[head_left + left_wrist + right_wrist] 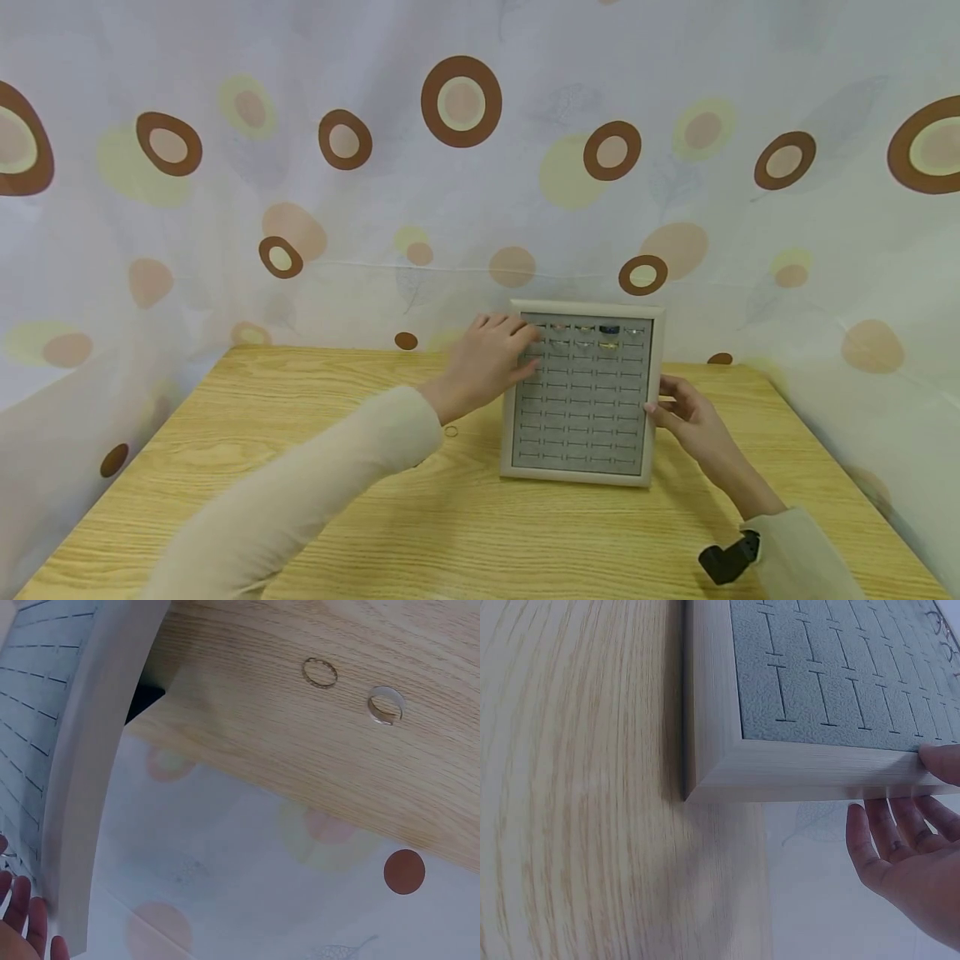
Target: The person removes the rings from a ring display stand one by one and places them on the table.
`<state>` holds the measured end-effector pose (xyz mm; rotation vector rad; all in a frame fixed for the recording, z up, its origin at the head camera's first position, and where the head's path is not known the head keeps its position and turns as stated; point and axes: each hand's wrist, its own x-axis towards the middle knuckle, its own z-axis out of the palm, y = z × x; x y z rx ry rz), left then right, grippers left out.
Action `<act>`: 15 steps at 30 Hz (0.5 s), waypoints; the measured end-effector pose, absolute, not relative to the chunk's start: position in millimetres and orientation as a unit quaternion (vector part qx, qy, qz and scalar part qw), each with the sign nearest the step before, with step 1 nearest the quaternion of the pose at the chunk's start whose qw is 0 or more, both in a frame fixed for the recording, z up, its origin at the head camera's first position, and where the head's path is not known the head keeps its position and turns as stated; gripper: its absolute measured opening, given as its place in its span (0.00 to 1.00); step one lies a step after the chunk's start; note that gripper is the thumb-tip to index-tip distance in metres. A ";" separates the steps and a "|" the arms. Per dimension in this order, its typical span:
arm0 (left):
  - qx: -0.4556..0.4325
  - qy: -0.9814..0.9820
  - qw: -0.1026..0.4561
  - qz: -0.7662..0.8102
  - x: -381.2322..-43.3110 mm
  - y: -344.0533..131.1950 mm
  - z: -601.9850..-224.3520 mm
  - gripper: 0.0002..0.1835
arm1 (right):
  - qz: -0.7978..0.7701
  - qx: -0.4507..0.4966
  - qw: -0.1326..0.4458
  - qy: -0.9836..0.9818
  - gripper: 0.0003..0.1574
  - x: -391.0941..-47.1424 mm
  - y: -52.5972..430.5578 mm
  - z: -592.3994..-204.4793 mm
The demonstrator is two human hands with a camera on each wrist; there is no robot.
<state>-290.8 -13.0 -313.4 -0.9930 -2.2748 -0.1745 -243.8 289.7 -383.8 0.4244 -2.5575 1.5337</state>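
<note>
A ring display board (pixel 581 400) with a pale frame and grey slotted padding stands leaning back on the table. Several rings, one a dark blue band (pixel 609 330), sit in its top two rows. My left hand (pixel 487 362) is at the upper left corner, thumb and fingers spread apart over the first slots. In the left wrist view, its fingertips (pixel 19 900) lie at the frame's edge, close to a small ring. My right hand (pixel 690 421) holds the right side of the frame, thumb in front and fingers behind, as the right wrist view also shows.
On the wooden table (pixel 300 467) lie a thin ring (pixel 320 673) and a wider silvery open ring (pixel 386 705), left of the board. A patterned curtain (pixel 375 208) hangs behind the table. A black device (pixel 729 558) is on my right sleeve.
</note>
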 end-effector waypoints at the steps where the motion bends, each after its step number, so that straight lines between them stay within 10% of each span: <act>1: -0.375 -0.866 0.323 -0.068 -291.2 -10.5 -313.5 0.13 | 0.508 0.140 0.065 -0.848 0.33 -243.9 289.8 -384.0; 15: -0.375 -0.853 0.354 -0.082 -300.0 10.6 -314.1 0.10 | 0.509 0.137 0.063 -0.847 0.33 -244.0 289.5 -383.7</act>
